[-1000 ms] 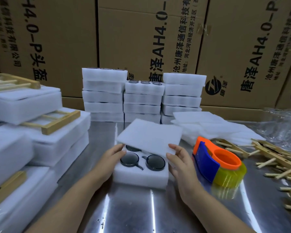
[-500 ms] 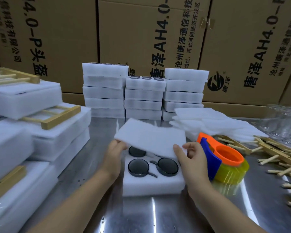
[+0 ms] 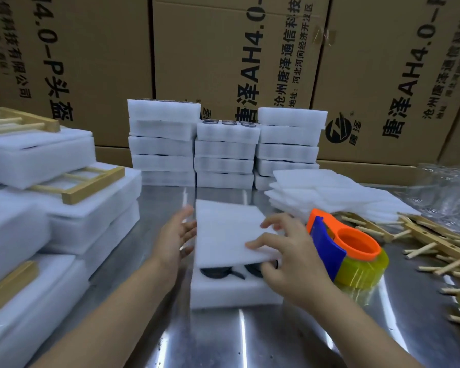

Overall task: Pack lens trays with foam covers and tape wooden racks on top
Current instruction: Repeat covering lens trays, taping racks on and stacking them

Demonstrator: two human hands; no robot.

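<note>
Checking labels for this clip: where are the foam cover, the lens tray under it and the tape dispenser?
foam cover [image 3: 229,235]: head view, middle of its top face.
lens tray [image 3: 234,293]: head view, bare front wall below the lenses.
tape dispenser [image 3: 327,248]: head view, blue body beside the orange ring.

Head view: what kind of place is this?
Most likely a packing bench in a warehouse or factory: printed cardboard cartons stacked behind, stacks of foam lens trays on a metal table, and a tape dispenser ready at hand.

Left grip [image 3: 174,240] and right grip [image 3: 290,258] bare, forearms [image 3: 112,309] bare too
</note>
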